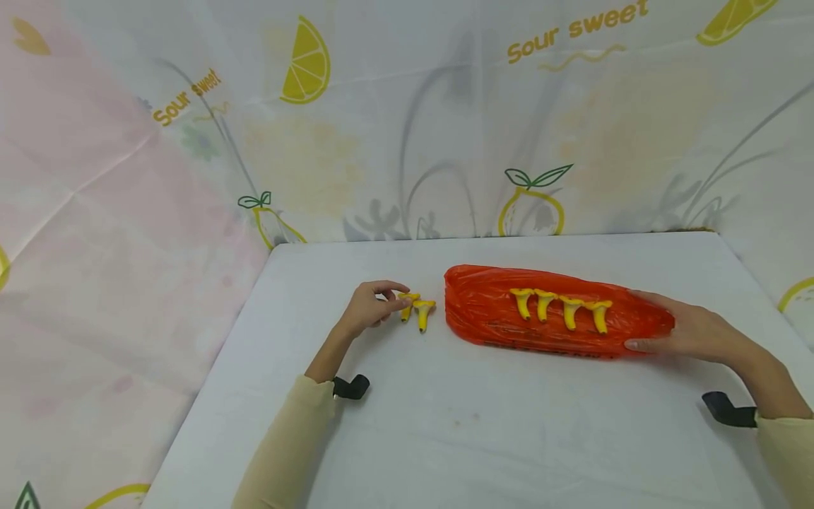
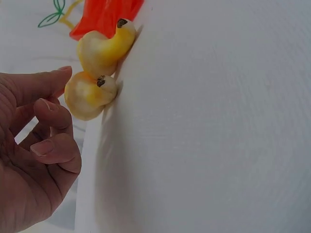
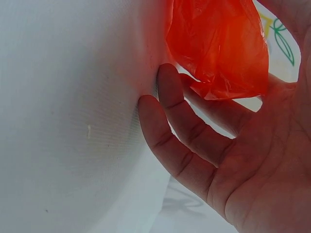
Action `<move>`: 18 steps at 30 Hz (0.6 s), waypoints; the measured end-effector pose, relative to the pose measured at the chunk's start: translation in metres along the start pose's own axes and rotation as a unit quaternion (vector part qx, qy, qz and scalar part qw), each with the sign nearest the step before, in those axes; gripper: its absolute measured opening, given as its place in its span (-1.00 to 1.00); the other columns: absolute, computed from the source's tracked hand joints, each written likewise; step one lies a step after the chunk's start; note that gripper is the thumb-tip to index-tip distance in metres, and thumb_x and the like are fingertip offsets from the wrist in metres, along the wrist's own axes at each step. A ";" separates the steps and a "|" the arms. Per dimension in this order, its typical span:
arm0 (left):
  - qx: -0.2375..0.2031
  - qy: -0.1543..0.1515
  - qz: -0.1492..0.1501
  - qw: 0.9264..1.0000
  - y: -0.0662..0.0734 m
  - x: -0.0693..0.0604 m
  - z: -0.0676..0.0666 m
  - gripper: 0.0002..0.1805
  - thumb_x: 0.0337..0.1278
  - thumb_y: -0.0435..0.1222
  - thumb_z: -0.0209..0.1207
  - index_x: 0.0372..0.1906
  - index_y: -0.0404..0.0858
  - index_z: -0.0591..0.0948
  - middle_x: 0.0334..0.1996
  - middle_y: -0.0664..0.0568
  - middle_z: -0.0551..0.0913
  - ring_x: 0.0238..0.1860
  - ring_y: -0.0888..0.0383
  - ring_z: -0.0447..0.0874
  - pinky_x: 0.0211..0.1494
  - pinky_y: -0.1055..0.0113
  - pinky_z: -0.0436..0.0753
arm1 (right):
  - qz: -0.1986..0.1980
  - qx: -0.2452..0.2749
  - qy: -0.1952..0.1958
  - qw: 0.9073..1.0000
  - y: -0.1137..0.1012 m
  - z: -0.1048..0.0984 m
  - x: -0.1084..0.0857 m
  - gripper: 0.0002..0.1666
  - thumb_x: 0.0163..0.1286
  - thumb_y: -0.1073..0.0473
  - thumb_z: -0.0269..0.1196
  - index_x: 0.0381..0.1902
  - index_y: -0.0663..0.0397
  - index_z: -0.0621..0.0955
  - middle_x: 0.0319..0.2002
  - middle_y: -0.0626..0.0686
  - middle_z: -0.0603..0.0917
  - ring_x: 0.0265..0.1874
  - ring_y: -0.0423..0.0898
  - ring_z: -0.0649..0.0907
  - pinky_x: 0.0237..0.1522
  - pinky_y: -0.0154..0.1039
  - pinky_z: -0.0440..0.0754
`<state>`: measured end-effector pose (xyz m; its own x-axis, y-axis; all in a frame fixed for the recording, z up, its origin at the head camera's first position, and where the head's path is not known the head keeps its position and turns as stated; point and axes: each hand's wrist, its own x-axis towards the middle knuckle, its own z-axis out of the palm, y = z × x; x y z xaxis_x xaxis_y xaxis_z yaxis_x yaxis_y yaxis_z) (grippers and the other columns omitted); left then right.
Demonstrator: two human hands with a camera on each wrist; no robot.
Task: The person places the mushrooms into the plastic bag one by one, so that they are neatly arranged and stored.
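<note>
On a white desk [image 1: 477,438], I have the left hand [image 1: 372,304] in a narrow grip, thumb and forefinger pinching the cap of the leftmost yellow mushroom [image 1: 406,316], the other fingers curled. A second yellow mushroom [image 1: 422,317] sits just beside it, on the right; through the left wrist camera I see both with dark stem ends toward me, their caps side by side and the bag beyond them.

To the right, I have the right hand [image 1: 693,329] wrapped about the near end of a crinkled red plastic bag [image 1: 483,304], its grip holding that end between thumb and fingers; on my right wrist camera, fingertips rest by the desk surface. Four yellow mushrooms [image 1: 545,307] lie in a row along the top of the bag, stems toward the person and set right of its middle. Dark marks run along the bag's lower edge.

Cream sleeves [image 1: 286,445] cover both forearms, with a black wrist mount [image 1: 352,387] on each. Behind the desk hangs a pale backdrop [image 1: 381,141] printed with lemons and the words "Sour sweet."
</note>
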<state>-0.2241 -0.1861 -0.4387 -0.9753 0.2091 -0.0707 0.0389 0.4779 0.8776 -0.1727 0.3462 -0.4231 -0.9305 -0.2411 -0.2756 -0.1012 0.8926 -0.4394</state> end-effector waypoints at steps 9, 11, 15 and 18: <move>0.022 0.028 -0.009 0.999 -0.006 0.003 0.001 -0.76 0.10 -0.22 0.40 -0.11 -0.15 0.74 -0.41 -0.03 0.54 -0.72 0.19 0.29 -0.69 0.41 0.24 | -0.007 -0.001 0.004 1.000 0.002 0.001 0.000 0.21 0.13 -0.35 0.36 0.48 0.24 0.15 0.23 0.57 0.26 0.09 0.50 0.30 -0.15 0.41 0.49; 0.025 0.028 -0.005 0.999 -0.007 0.004 0.001 -0.77 0.10 -0.23 0.40 -0.11 -0.17 0.74 -0.42 -0.04 0.54 -0.72 0.19 0.29 -0.69 0.41 0.24 | -0.006 0.000 0.004 1.000 0.002 0.002 0.000 0.21 0.13 -0.36 0.36 0.48 0.24 0.16 0.24 0.57 0.26 0.10 0.50 0.29 -0.14 0.42 0.49; 0.028 0.027 0.000 0.999 -0.009 0.006 0.002 -0.78 0.11 -0.25 0.39 -0.13 -0.20 0.74 -0.43 -0.02 0.53 -0.73 0.21 0.28 -0.69 0.41 0.24 | -0.008 0.004 0.005 1.000 0.002 0.002 0.000 0.20 0.14 -0.35 0.36 0.48 0.24 0.15 0.25 0.56 0.25 0.10 0.50 0.29 -0.13 0.43 0.48; 0.028 0.030 0.004 0.999 -0.009 0.006 0.003 -0.80 0.12 -0.27 0.39 -0.14 -0.20 0.74 -0.44 -0.01 0.53 -0.73 0.22 0.28 -0.69 0.42 0.25 | -0.009 0.004 0.004 1.000 0.001 0.001 -0.001 0.19 0.15 -0.34 0.35 0.48 0.24 0.15 0.24 0.56 0.26 0.10 0.49 0.30 -0.14 0.42 0.49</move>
<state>-0.2302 -0.1870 -0.4485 -0.9860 0.1629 -0.0340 0.0573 0.5241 0.8498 -0.1717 0.3470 -0.4247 -0.9317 -0.2534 -0.2602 -0.1149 0.8852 -0.4509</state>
